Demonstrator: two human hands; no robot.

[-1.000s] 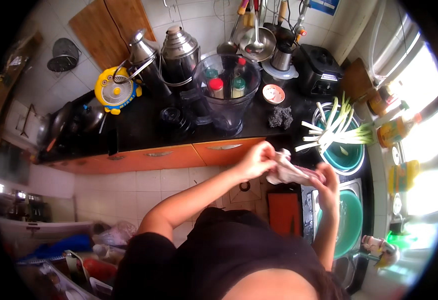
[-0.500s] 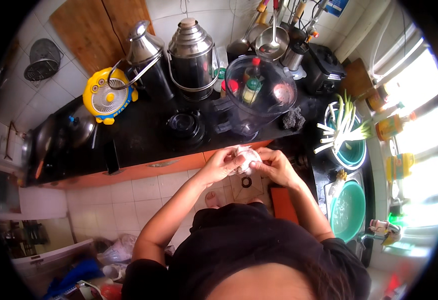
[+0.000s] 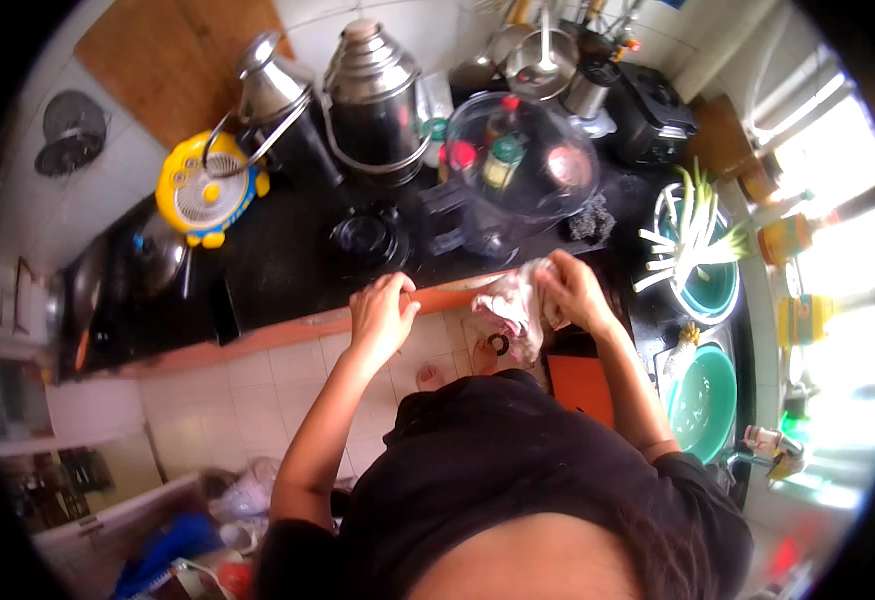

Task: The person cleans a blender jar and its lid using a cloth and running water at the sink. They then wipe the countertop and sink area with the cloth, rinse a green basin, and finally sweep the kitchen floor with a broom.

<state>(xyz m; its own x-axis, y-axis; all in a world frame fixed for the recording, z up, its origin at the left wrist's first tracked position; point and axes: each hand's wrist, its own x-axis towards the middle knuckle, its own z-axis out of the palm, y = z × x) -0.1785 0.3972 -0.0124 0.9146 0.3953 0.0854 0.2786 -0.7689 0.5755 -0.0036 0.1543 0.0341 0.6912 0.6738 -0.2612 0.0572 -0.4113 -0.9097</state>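
My right hand (image 3: 570, 290) grips a crumpled white and pink cloth (image 3: 514, 310) at the front edge of the black counter (image 3: 278, 270). The cloth hangs partly over the orange counter front. My left hand (image 3: 380, 312) has come away from the cloth and rests at the counter's edge, fingers loosely curled, holding nothing. Just behind the cloth stands a blender with a clear lid (image 3: 520, 170).
A black round lid (image 3: 368, 240), two steel kettles (image 3: 373, 90), a yellow fan (image 3: 203, 190) and a stove with a pan (image 3: 153, 260) sit on the counter. Green onions lie in a teal bowl (image 3: 703, 285) at right, above a green basin (image 3: 706, 400). Tiled floor lies below.
Both hands held the cloth together before. Now my left hand has let go and moved left to the counter edge, while my right hand keeps the cloth.
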